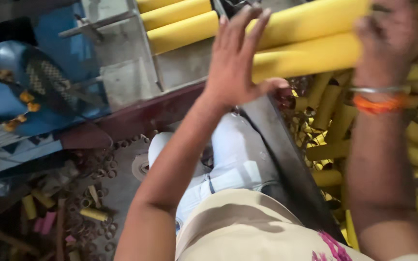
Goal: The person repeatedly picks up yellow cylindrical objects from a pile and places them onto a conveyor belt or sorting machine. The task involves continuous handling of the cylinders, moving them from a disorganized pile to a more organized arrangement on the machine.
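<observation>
The person's left hand (235, 65) is spread flat, fingers apart and straight, with the palm pressed against the near side of a long yellow tube (310, 57). It grips nothing; it only rests on the tube, and the thumb points right along the tube's lower edge. The right hand (388, 41) is blurred. It sits over the right end of the same tube with the fingers curled down on top, so it seems to have hold of it, though how tightly cannot be told. A thin metal bangle (378, 89) and an orange thread band (380, 104) circle the right wrist.

The tube lies almost level, slanting a little upward to the right, across the top of the picture. A second yellow tube (315, 19) lies just above it, touching it. Further left, three more yellow tubes (182, 21) lie side by side on a grey metal frame (122, 53), slanted the same way.

Below the right hand, a heap of short yellow tube pieces (327, 125) fills a bin, whose dark metal edge (286, 159) runs down diagonally beside the person's white trousers (228, 164). On the dirty floor to the left lie small metal rings (105, 162) and a few yellow offcuts (93, 214). A blue machine part (6, 101) stands at the far left
</observation>
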